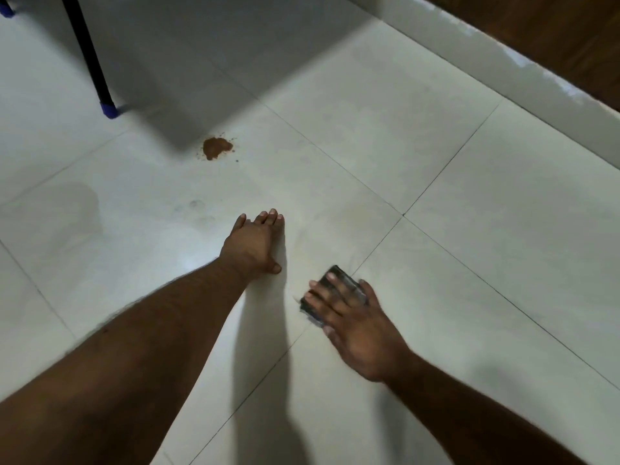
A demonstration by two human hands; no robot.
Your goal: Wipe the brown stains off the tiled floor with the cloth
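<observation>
A brown stain (216, 148) with small splatter dots around it lies on the pale tiled floor (453, 229), beyond both hands. My left hand (255, 243) rests flat on the floor with its fingers straight, below and right of the stain. My right hand (352, 320) presses a small dark folded cloth (335, 290) onto the floor with spread, straight fingers, right of the left hand. The cloth sits close to a tile joint. Most of the cloth is covered by my fingers.
A black furniture leg with a blue foot (109, 109) stands at the upper left, left of the stain. A white skirting (503, 58) and a brown wooden panel (553, 31) run along the upper right. Faint smudges (196, 206) mark the tile left of my left hand.
</observation>
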